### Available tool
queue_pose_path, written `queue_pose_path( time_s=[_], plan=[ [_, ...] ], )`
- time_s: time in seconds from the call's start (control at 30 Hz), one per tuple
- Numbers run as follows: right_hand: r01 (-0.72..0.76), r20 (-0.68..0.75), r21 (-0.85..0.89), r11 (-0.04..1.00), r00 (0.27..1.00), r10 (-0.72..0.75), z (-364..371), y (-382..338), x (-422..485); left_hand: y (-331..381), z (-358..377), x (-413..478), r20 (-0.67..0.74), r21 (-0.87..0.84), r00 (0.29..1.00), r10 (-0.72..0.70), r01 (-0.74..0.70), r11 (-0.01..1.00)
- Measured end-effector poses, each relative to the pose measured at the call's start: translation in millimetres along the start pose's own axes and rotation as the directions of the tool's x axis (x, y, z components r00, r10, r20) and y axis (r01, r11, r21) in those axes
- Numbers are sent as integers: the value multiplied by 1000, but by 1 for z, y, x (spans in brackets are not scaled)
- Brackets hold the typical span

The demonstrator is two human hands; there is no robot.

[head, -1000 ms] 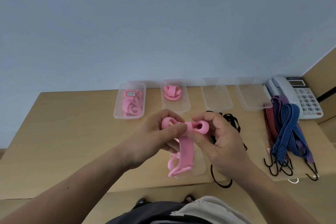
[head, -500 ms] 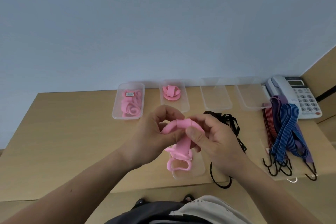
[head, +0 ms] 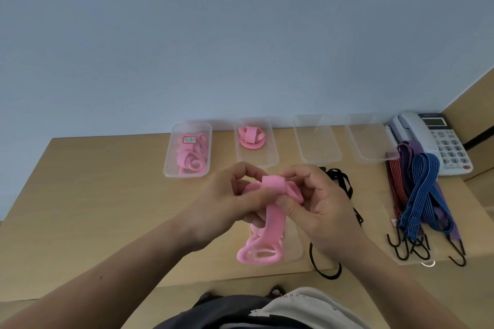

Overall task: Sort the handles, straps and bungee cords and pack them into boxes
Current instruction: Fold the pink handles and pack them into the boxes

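Both hands hold a pink silicone strap (head: 272, 224) above the table's front edge. My left hand (head: 227, 201) pinches its folded upper end, and my right hand (head: 318, 205) grips the same end from the right. The strap's looped lower end hangs down over a clear box (head: 292, 250). At the back stand several clear boxes: one full of pink handles (head: 188, 153), one with a rolled pink strap (head: 252, 137), and two with nothing in them (head: 316, 141) (head: 370, 137). Bungee cords (head: 419, 195) with black hooks lie at the right.
Black straps (head: 339, 181) lie on the wooden table (head: 107, 195) behind my right hand and loop out below it. A white desk telephone (head: 438, 139) stands at the back right corner beside a wooden side panel. A plain wall rises behind the table.
The strap's upper end has been folded over further between my fingers, and its hanging loop has dropped lower. Both hands stay close together.
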State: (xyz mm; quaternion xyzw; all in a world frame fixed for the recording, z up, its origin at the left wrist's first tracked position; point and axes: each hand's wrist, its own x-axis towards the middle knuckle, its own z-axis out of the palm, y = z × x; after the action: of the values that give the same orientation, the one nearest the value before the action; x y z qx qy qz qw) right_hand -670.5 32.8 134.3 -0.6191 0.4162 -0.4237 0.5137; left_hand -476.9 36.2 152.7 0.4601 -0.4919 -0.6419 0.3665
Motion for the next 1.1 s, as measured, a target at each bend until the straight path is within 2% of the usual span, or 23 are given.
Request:
queue_pose_path(
  time_s=[0.07,0.23,0.4,0.47,0.57,0.73,0.83,0.93,1.1],
  plan=[
    [-18,26,20,1000,999,18,0,0,-1,1,-1,1,-10,-54,1000,5,-6,999],
    [-128,79,163,978,990,116,0,-4,-1,-1,-3,1,2,-55,999,50,-50,997],
    [-216,74,195,957,976,205,0,-11,4,-3,-4,-1,4,-64,994,112,-112,992],
    [-211,84,203,956,977,198,0,-15,4,-3,-6,-2,17,-67,995,103,-102,993],
    [-165,64,189,968,986,155,1,-17,4,-3,-9,-3,5,-81,1000,17,-16,997],
    [-121,33,162,979,993,117,4,-15,2,1,-10,-5,76,-65,996,-46,51,997],
    [-112,38,182,977,994,107,6,-13,-1,3,-10,-6,81,-29,996,-27,30,999],
    [-105,47,195,975,994,98,7,-11,-4,3,-9,-9,95,-68,995,-4,11,998],
    [-140,56,222,965,990,131,6,-13,-5,-1,-5,-10,28,-78,996,88,-85,993]
  ],
)
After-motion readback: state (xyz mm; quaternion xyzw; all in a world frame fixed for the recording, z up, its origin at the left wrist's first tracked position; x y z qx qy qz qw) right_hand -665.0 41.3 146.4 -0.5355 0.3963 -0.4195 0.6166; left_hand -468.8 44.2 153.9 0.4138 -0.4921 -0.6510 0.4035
